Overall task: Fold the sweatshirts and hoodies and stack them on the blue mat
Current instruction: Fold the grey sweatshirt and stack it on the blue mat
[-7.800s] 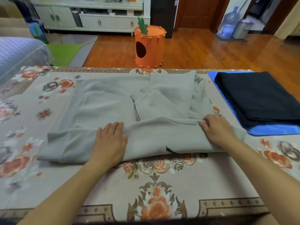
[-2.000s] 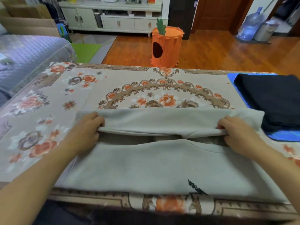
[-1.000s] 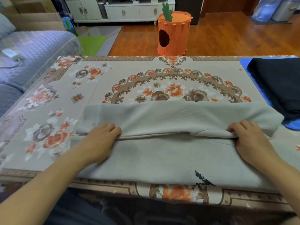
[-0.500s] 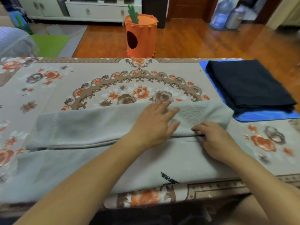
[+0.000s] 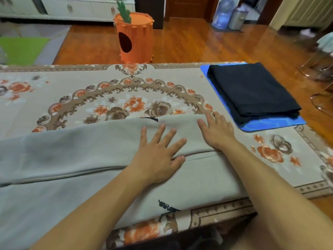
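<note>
A grey sweatshirt (image 5: 72, 156) lies folded lengthwise along the near edge of the table, its upper layer doubled over the lower one. My left hand (image 5: 158, 156) presses flat on the folded layer with fingers spread. My right hand (image 5: 216, 132) lies flat at the fold's right end, fingers straight. A blue mat (image 5: 270, 123) sits at the right of the table, and a folded black garment (image 5: 252, 91) rests on it.
The table is covered with a beige floral cloth (image 5: 117, 98). Beyond the far edge, on the wooden floor, stands an orange carrot-shaped bin (image 5: 135, 40). Water jugs (image 5: 223, 13) stand at the back right. Chair legs (image 5: 322, 98) show at the far right.
My right hand let go of the fold's edge and flattened out on the right end. My left hand slid a little nearer along the folded layer. The view shifted right.
</note>
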